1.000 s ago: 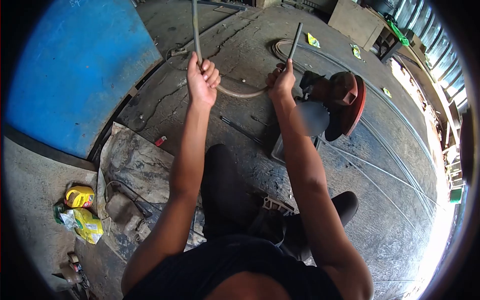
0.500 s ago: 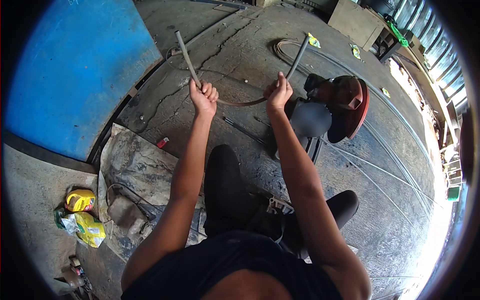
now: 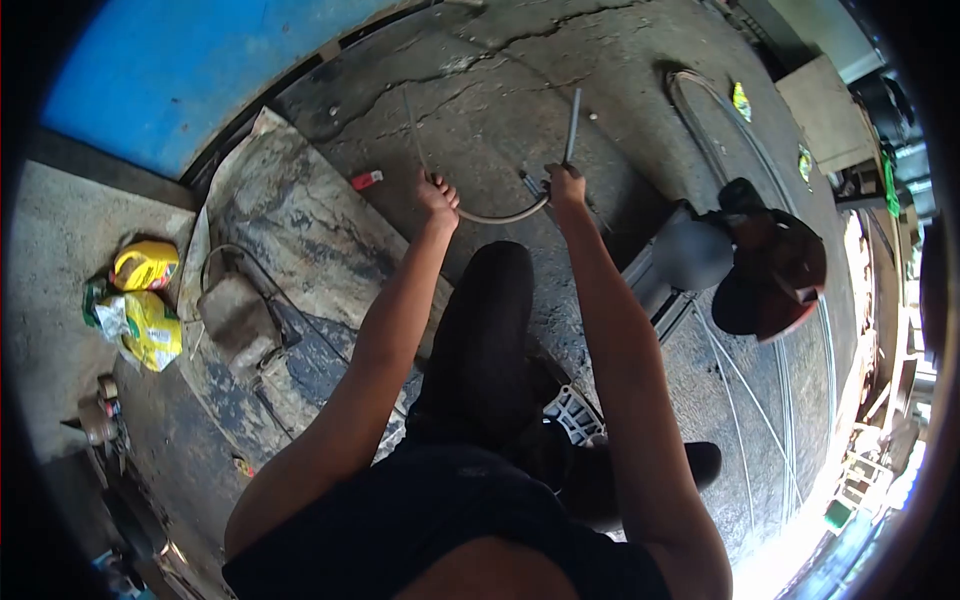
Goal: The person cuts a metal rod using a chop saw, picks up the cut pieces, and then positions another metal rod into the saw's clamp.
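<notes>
A metal rod bent into a wide U (image 3: pixel 505 218) is held out in front of me over the concrete floor. My left hand (image 3: pixel 438 200) is wrapped round its left side, and that arm of the rod sticks up beyond the fist. My right hand (image 3: pixel 566 187) grips the other side below a straight grey end. The curved middle hangs between the two fists. Just behind the rod, near my right hand, other short rods lie on the floor, partly hidden.
Right of my arm is a person in a dark red cap (image 3: pixel 790 285). Long thin rods (image 3: pixel 785 400) stretch over the floor, with a bent bundle (image 3: pixel 685 95) farther back. A dirty sheet (image 3: pixel 290 190) lies left, beside a yellow container (image 3: pixel 145 265). A blue panel (image 3: pixel 190 80) stands upper left.
My view has turned and tilted down, so the floor objects shift in the picture. Both hands still hold the bent rod, now lower and closer to my knee.
</notes>
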